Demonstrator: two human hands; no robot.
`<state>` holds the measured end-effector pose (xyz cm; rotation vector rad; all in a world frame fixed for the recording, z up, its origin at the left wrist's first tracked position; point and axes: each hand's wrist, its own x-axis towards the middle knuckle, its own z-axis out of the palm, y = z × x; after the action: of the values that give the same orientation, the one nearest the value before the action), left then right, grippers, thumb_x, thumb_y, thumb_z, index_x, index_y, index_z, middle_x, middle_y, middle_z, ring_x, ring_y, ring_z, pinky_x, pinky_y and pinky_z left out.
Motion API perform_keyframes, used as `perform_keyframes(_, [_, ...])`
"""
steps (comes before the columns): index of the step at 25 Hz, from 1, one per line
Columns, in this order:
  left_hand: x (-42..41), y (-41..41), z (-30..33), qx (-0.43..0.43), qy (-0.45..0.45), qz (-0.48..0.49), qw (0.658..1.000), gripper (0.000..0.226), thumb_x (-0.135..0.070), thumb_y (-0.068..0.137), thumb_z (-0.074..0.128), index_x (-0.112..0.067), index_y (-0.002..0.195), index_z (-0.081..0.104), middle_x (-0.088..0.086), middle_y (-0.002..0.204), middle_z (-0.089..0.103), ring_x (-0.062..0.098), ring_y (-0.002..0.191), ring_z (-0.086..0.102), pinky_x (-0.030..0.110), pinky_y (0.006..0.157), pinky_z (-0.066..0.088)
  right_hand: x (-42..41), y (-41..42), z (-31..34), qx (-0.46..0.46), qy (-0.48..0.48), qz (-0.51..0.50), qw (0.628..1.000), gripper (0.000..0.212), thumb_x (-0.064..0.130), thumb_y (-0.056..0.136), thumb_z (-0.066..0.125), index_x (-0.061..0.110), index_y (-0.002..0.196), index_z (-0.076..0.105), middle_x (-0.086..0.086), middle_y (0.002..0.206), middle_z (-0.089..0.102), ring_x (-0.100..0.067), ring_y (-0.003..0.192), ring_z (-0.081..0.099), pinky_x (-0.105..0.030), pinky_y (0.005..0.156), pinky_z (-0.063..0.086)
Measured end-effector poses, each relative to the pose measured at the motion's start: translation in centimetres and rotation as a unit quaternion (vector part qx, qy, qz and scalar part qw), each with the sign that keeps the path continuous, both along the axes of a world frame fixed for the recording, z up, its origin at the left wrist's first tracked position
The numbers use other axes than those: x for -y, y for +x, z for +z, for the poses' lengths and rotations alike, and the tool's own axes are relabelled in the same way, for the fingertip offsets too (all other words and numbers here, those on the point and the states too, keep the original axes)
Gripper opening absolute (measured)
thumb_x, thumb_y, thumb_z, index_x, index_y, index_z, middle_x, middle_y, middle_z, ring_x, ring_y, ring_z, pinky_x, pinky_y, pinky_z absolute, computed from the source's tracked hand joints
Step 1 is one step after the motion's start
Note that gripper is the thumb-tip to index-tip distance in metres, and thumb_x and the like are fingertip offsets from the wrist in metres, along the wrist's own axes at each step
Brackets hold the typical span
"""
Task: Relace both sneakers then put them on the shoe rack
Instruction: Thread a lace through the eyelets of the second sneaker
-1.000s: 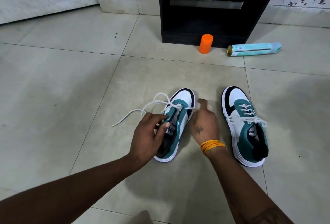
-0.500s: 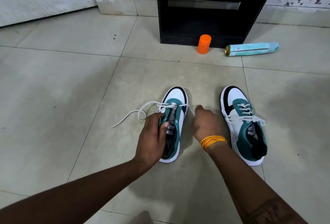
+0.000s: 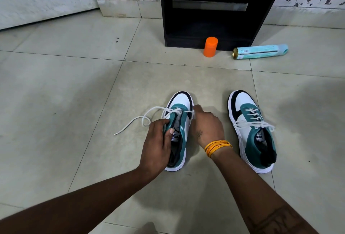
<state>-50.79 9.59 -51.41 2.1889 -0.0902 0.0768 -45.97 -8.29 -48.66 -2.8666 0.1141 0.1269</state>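
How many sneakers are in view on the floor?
2: left sneaker, gripped by the left hand, right hand beside it; right sneaker apart on the tiles. None visibly hidden.

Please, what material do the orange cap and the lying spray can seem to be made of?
Orange cap: probably plastic, with a matte, evenly coloured surface. Spray can: likely metal, since its end rim shines gold; the body carries a pale turquoise printed label.

A single head-worn wide-angle view looks forward and steeply down onto the tiled floor (image 3: pixel 74 94), close enough that both forearms enter from the bottom edge. Beyond the fingers (image 3: pixel 197 108), the frame reaches the dark shoe rack (image 3: pixel 209 19) at the top, against the wall.
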Motion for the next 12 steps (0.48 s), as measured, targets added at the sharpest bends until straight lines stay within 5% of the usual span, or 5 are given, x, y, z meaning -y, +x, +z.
perform_keyframes(2, [0.0,0.0,0.0,-0.003,0.001,0.003,1.0,0.03,-0.032,0.109,0.048,-0.016,0.134,0.054,-0.004,0.127,0.056,0.011,0.116,0.056,0.023,0.096,0.043,-0.7,-0.1,-0.2,0.03,0.009,0.01,0.999,0.021,0.01,0.094,0.05,0.012,0.116,0.05,-0.017,0.097,0.071,-0.044,0.09,0.068,-0.039,0.065,0.04])
perform_keyframes(7, [0.0,0.0,-0.1,-0.015,-0.004,0.006,1.0,0.035,-0.039,0.107,0.045,-0.018,0.134,0.054,-0.005,0.128,0.056,0.011,0.117,0.058,0.028,0.099,0.046,1.7,-0.9,-0.8,-0.08,-0.021,-0.079,0.993,0.025,0.009,0.092,0.052,0.005,0.115,0.062,-0.018,0.117,0.069,-0.039,0.11,0.066,-0.038,0.084,0.051])
perform_keyframes(12, [0.0,0.0,-0.2,-0.007,0.007,0.001,1.0,0.038,-0.044,0.107,0.042,-0.019,0.134,0.054,-0.006,0.128,0.056,0.01,0.117,0.056,0.025,0.097,0.044,-0.7,0.0,0.7,0.032,-0.031,0.005,0.999,0.022,0.014,0.096,0.049,0.014,0.118,0.051,-0.013,0.1,0.072,-0.039,0.094,0.07,-0.039,0.066,0.038])
